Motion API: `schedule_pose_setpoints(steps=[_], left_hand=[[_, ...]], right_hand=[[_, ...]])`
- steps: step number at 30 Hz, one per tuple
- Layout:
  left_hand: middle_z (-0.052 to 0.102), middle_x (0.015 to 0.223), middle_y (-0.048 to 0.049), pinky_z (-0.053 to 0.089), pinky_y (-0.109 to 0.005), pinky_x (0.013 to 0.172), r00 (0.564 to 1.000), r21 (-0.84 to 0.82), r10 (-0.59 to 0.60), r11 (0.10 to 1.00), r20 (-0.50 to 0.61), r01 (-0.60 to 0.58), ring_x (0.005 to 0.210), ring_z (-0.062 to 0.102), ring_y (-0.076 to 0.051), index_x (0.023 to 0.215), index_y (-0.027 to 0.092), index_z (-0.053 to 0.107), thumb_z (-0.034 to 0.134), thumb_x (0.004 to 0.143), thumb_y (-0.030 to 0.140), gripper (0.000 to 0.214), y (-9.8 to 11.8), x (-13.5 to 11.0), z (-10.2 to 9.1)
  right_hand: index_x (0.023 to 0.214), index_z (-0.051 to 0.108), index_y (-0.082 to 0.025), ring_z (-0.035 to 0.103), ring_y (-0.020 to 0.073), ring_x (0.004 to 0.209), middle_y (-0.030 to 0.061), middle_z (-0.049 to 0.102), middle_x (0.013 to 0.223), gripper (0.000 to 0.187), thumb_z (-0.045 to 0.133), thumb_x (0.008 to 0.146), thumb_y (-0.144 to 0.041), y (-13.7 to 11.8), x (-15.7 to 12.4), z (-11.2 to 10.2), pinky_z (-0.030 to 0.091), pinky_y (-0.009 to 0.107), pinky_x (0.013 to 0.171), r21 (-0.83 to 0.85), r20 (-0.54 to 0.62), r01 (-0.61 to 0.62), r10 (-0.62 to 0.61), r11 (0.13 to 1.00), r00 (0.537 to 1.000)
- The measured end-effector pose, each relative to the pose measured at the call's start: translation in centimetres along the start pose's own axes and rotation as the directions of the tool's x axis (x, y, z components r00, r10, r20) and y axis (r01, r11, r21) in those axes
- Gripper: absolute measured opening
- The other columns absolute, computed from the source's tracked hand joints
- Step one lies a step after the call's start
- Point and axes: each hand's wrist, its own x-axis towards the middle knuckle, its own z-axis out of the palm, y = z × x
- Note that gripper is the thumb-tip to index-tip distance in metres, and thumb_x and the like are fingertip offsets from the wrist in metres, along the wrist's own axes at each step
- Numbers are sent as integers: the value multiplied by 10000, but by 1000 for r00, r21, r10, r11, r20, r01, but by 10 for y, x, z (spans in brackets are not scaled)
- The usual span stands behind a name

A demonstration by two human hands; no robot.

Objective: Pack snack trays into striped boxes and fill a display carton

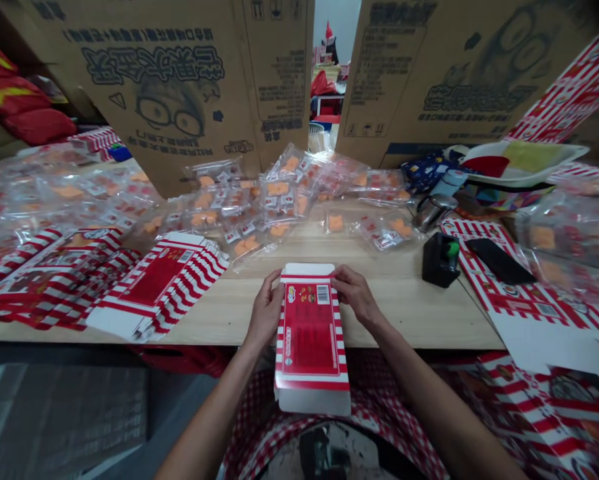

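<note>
A red-and-white striped carton [309, 333] is held between my two hands at the table's front edge, its printed back with a barcode facing up. White flaps show at its far end and at its near end, above my lap. My left hand [269, 303] grips the far left side. Opposite it, my right hand [356, 293] grips the far right corner with fingers closed on the edge. To the left lies a fanned stack of flat striped cartons [164, 283]. Beyond the carton are clear packets with orange pieces [246, 247].
Large brown cardboard boxes [189, 73] stand along the back. At right are a black tape dispenser [440, 260], a metal cup [435, 212], a dark phone-like slab [500, 260] and a white basket [529, 160]. More striped cartons [54, 273] lie at far left.
</note>
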Motion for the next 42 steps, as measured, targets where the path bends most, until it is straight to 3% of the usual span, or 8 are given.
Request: schedule_pose_setpoints(steps=[9,11,15,20,24,27,31,42], left_hand=[[654,698,23,469,-198,612,998,20,-28,999,53,27,627,588,-108,775,157,623,763,779,503,372,12,-7,-3],[670,711,31,491,-216,609,991,-32,-92,995,96,96,622,611,-119,915,175,641,825,720,456,388,28,-5,-1],[708,779,23,526,-245,612,959,-17,-205,977,196,212,653,648,-141,1319,218,594,863,665,371,724,53,0,1],[682,728,23,491,-213,631,973,128,-64,991,223,36,639,602,-108,1134,181,758,787,746,381,437,54,-2,3],[753,881,-38,503,-243,706,955,261,63,955,288,-142,767,652,-152,1019,164,787,722,820,413,325,56,-4,-1],[770,1008,-80,521,-282,817,925,291,10,948,381,-130,921,691,-198,919,165,786,748,808,431,290,61,-8,-6],[778,954,-88,537,-302,825,945,258,-68,966,319,-17,912,709,-204,764,156,720,817,745,424,286,63,-15,-4],[777,840,-68,524,-251,641,925,289,-81,957,372,-33,701,673,-174,896,160,810,782,790,430,291,105,-30,6]], right_hand=[[655,482,-200,370,84,478,-70,435,537,275,673,746,-375,-6,-11,-15,277,224,452,3,81,8,-8,1000,997],[857,581,-206,367,82,471,-86,459,580,221,700,718,-330,-14,-11,-16,257,214,430,76,82,0,-6,997,997],[1179,586,-208,459,97,514,-63,580,692,540,738,666,-278,-32,-12,-22,312,211,440,106,153,-52,35,993,988],[839,590,-185,511,105,550,-40,597,643,206,715,715,-291,-40,-15,-27,381,219,504,-28,217,27,-20,999,976],[818,637,-180,498,103,568,-38,592,645,157,703,744,-302,-46,-12,-30,383,221,525,-138,289,68,-26,988,957],[977,727,-160,574,136,707,21,684,813,272,686,822,-380,-57,-14,-35,445,248,618,-253,475,91,42,963,879],[1069,722,-146,586,140,743,48,696,880,402,609,926,-503,-70,-22,-40,477,267,673,-347,627,120,134,930,768],[835,609,-176,511,107,551,-16,595,652,204,676,854,-367,-116,-36,-24,390,208,485,-378,559,73,165,923,813]])
